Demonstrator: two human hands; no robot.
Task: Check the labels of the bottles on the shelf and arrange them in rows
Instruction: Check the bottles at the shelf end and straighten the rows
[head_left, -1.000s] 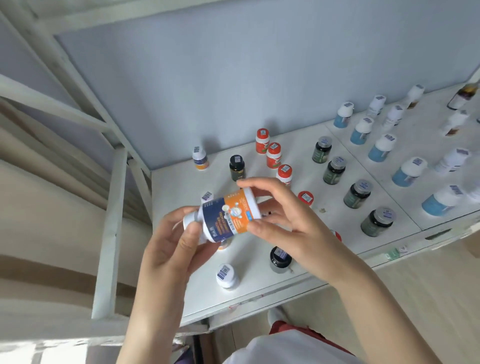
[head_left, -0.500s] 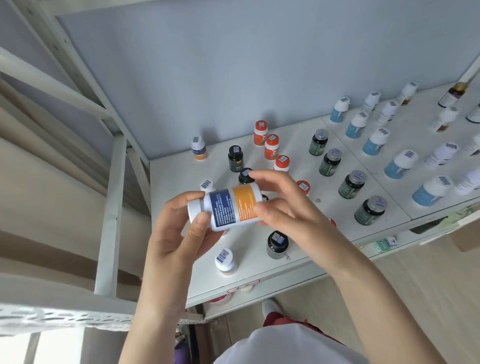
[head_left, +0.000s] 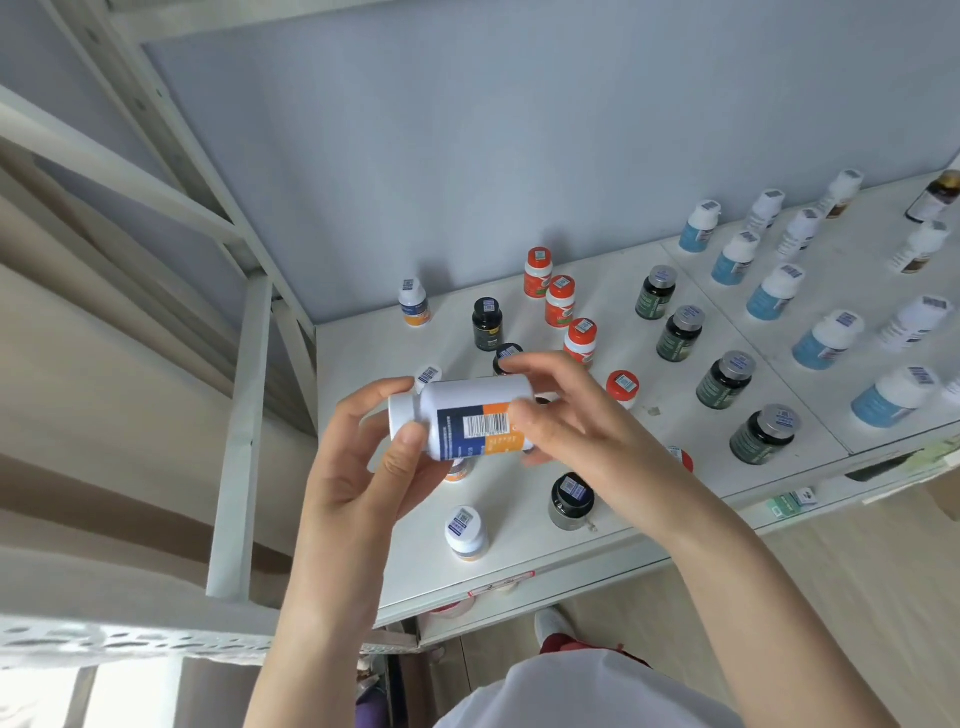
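Bottle (head_left: 467, 410) sideways, pinched by left hand (head_left: 358, 467) and right hand (head_left: 582, 431) (fingertips only); might slip and knock small bottle (head_left: 466, 530) at 6 o'clock.

Soft, even daylight is filling the view. A bright patch (head_left: 78, 696) at lower left is blowing out to white. Orange-capped bottles (head_left: 537, 273) are throwing faint shadows up onto the back wall (head_left: 519, 156). The wide lens is tilting and stretching the frame post (head_left: 239, 441) at left. Blue-labelled bottles (head_left: 826, 340) at far right are smearing soft, while the barcode on the white bottle (head_left: 467, 400) is reading crisp.
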